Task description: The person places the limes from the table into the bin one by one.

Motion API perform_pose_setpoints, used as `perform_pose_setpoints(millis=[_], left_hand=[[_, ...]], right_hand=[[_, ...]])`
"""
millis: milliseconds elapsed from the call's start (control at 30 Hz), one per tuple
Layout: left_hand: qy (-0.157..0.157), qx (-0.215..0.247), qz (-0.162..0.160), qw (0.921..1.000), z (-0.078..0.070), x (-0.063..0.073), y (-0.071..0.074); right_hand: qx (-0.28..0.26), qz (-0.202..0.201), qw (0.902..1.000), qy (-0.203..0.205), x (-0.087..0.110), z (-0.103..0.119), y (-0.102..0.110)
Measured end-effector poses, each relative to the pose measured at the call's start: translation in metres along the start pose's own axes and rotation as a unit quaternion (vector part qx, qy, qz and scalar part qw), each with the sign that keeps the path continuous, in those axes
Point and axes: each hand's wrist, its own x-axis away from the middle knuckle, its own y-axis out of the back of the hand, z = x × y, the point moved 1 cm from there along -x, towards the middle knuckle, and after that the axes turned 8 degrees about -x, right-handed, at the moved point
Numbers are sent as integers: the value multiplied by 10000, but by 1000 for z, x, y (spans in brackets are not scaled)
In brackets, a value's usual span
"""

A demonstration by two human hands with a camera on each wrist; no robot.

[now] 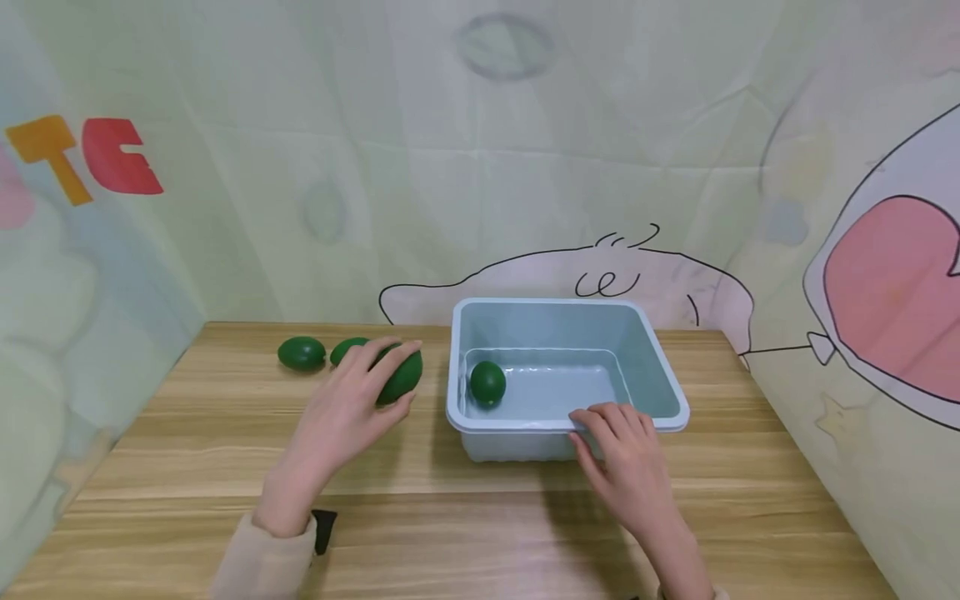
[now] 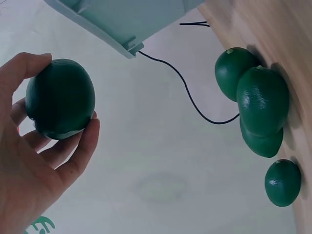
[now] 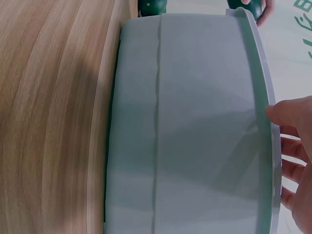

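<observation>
My left hand (image 1: 347, 407) holds a dark green lime (image 1: 402, 380) above the table, left of a pale blue plastic bin (image 1: 510, 426). In the left wrist view, the thumb lies on top of this lime and the other fingers wrap beneath it. My right hand (image 1: 628, 467) pinches the bin's near rim, thumb outside and fingers over the inner side. One lime (image 1: 488, 384) lies inside the bin at its left. Behind the left hand, another lime (image 1: 302, 354) lies on the table, and a second lime (image 1: 345, 350) is partly hidden by the fingers.
The left wrist view shows several limes (image 2: 263, 102) grouped on the wooden table (image 1: 480, 533). A printed cloth backdrop (image 1: 420, 183) rises behind the table and along both sides. A small black object (image 1: 324, 531) shows beside the left sleeve.
</observation>
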Motion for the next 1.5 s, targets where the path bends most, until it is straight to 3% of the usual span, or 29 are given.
perform_pose_setpoints(millis=[233, 733, 1000, 1500], left_hand=[[-387, -9, -198, 9991, -2, -14, 6], [-568, -19, -169, 9982, -6, -31, 12], [-925, -77, -447, 9947, -8, -40, 13], [-1279, -210, -133, 9915, -20, -57, 14]], right_hand=[[-8, 18, 10000, -10, 0, 0, -1], [35, 71, 10000, -5, -2, 1, -1], [44, 25, 10000, 31, -2, 0, 0], [93, 12, 9999, 47, -1, -1, 0]])
